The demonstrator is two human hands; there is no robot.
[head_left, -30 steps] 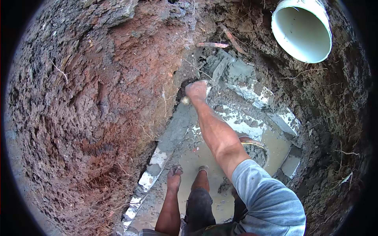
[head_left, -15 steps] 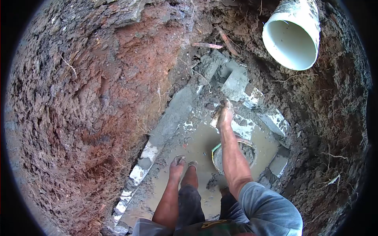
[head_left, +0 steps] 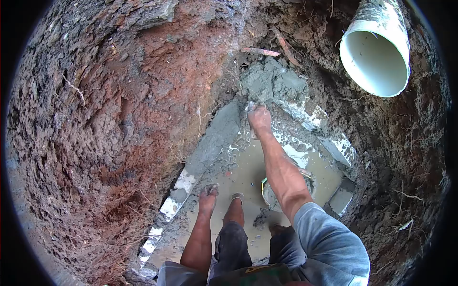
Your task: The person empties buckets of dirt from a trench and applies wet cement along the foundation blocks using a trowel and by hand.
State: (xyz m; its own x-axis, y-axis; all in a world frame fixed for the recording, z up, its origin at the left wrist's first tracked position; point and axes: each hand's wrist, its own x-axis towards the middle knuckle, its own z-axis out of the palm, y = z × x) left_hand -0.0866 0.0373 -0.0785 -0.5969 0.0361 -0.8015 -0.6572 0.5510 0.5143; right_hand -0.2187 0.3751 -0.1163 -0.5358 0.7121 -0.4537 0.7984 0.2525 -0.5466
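Observation:
My right hand (head_left: pixel 259 117) reaches forward to the inner corner of the low block wall. Its fingers are closed on something too hidden to make out, possibly a tool's handle. Wet grey mortar (head_left: pixel 224 119) lies along the wall top on its left, and more mortar (head_left: pixel 276 78) is heaped just beyond it. My left hand (head_left: pixel 208 191) hangs low near the wall's left run, smeared with mortar, its fingers curled; what they hold, if anything, cannot be seen. Under my right forearm sits a round bucket (head_left: pixel 265 193), partly hidden.
A large white pipe (head_left: pixel 377 59) juts out at the upper right. Muddy water (head_left: pixel 245 167) covers the pit floor around my legs. White-patched blocks (head_left: pixel 338 145) line the right side. Steep earth walls (head_left: pixel 105 133) with thin roots surround the pit.
My right hand moved from the corner back toward the bucket, then forward again to the corner. The gap among the far blocks now shows mortar over it. My left hand stayed low.

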